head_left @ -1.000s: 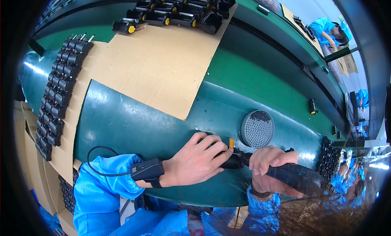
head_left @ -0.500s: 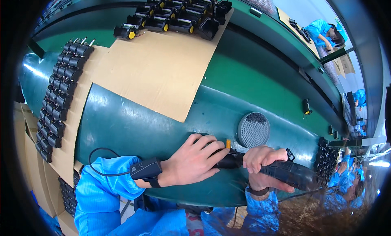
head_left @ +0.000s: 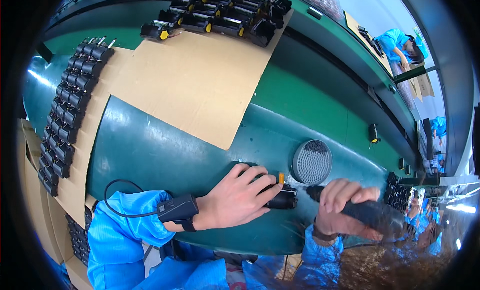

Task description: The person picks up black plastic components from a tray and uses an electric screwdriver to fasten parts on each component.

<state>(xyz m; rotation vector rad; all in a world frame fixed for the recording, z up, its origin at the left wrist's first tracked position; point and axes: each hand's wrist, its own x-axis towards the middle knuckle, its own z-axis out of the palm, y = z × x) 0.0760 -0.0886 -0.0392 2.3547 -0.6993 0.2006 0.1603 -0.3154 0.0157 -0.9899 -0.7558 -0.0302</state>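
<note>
Two bare hands work near the tabletop's [head_left: 165, 145] near edge. The left hand [head_left: 245, 195] lies palm down, fingers part-bent and slightly spread, over one black cylindrical part [head_left: 285, 197], steadying it against the surface; how firmly it grips underneath cannot be told. One orange tab [head_left: 281, 178] stands up at the part's far side. The right hand [head_left: 342, 205] is curled closed around one black handheld tool [head_left: 367, 213], its tip apart from the part, just to its right.

One round grey dish [head_left: 312, 162] sits beyond the part, toward the far edge; small black pieces [head_left: 316, 146] in its far half are too tiny to count. On the lighter green strip [head_left: 310, 100] along that edge stands one black unit [head_left: 374, 134] with a yellow end, and two smaller dark pieces [head_left: 404, 166] farther right.

Toward the far left corner lies one cardboard sheet [head_left: 185, 85]. Two groups rest on cardboard: black housings [head_left: 75, 100] in rows along the left edge, and yellow-ended units [head_left: 220, 15] at the back, both packed too closely to count. One black box [head_left: 178, 208] is strapped to the left wrist.
</note>
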